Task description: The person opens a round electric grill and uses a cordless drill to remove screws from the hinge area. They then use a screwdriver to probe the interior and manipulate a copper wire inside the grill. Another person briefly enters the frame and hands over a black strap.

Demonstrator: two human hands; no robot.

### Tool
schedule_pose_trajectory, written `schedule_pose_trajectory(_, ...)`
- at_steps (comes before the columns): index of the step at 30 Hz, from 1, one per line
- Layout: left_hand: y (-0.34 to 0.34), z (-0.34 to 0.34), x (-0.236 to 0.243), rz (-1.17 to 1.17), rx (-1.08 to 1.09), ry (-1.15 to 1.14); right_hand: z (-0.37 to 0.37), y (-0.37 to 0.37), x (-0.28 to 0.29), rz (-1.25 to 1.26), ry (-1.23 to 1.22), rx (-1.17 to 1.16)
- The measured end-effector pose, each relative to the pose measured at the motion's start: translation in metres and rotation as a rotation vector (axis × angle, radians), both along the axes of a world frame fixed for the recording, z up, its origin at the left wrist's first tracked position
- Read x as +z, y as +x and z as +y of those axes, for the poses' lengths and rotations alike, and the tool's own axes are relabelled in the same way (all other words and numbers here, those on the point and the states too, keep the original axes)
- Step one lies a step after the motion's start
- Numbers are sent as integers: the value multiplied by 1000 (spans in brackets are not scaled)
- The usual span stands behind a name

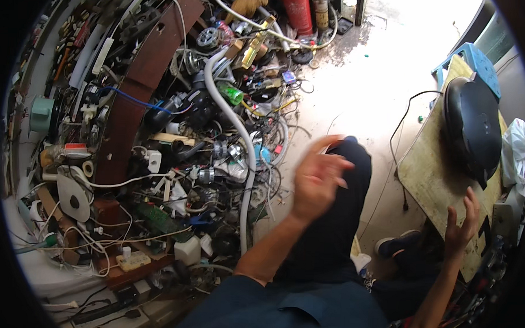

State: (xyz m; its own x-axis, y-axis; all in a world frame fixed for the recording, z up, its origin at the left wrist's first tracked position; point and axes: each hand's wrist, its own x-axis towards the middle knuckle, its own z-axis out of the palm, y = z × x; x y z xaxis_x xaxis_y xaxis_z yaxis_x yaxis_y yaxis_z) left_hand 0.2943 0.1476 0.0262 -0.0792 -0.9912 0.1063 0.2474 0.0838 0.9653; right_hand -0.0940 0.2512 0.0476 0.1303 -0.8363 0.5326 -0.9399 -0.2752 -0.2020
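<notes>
My left hand (316, 186) hovers over my dark-trousered knee (355, 161). Its fingers are loosely bent and apart, a little smeared by motion, and I see nothing in them. Off to the right, my right hand (462, 226) is raised with fingers spread, holding nothing. Just beyond those fingertips sits a black, rounded, lidded appliance (473, 128), apparently closed. It rests on a worn, yellowish board-like tabletop (420, 164). A black cord (395, 137) runs from near the tabletop down onto the floor, ending in a plug (405, 205).
A dense heap of cables and scrap parts fills the left, with a grey hose (240, 125) and a brown wooden plank (141, 73). A red cylinder (297, 12) stands at the back. A blue plastic stool (480, 64) and white plastic bag (514, 147) flank the tabletop.
</notes>
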Motion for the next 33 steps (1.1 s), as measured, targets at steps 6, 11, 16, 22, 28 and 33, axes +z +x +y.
schedule_pose_trajectory(6, 183, 132, -234, -878, 201, 454, 56, 60, -56, -290, 386, 64)
schedule_pose_trajectory(11, 206, 313, -270, -1192, -688, 851, 81, 70, -57, -238, 638, 57)
schedule_pose_trajectory(16, 217, 386, -276, -723, -683, 1448, 99, 57, -49, -334, 660, -15)
schedule_pose_trajectory(22, 197, 337, -135, -660, -1186, 1122, 135, 18, -27, -355, 533, -177)
schedule_pose_trajectory(28, 144, 289, -86, -872, -1519, 1140, 204, -16, 24, -520, 285, -428)
schedule_pose_trajectory(33, 62, 251, -81, -1174, -1540, 889, 335, -38, 48, -579, 69, -923)
